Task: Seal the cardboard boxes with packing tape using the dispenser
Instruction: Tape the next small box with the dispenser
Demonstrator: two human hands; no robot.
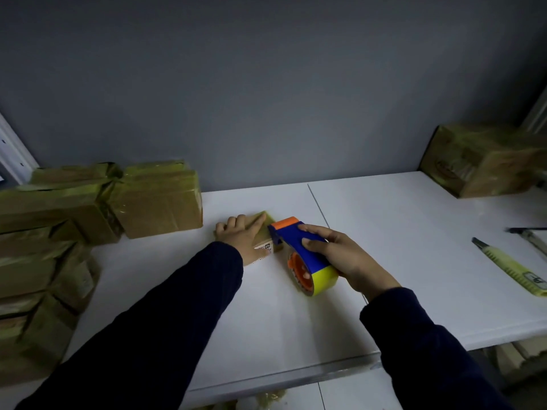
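Note:
A small cardboard box [268,224] lies in the middle of the white table [399,232], its top partly covered with yellowish tape. My left hand [241,235] presses flat on it, the index finger stretched along the top and the thumb on the near side by a white label. My right hand [343,255] grips the blue, orange and yellow tape dispenser [299,247]. The dispenser's orange front edge sits against the right end of the box, and its tape roll rests low beside the table surface.
Several taped cardboard boxes [157,199] are stacked at the left, running down along the table's left side. Another taped box [485,161] stands at the back right. Two utility knives [512,267] lie at the right edge. A grey wall closes off the back.

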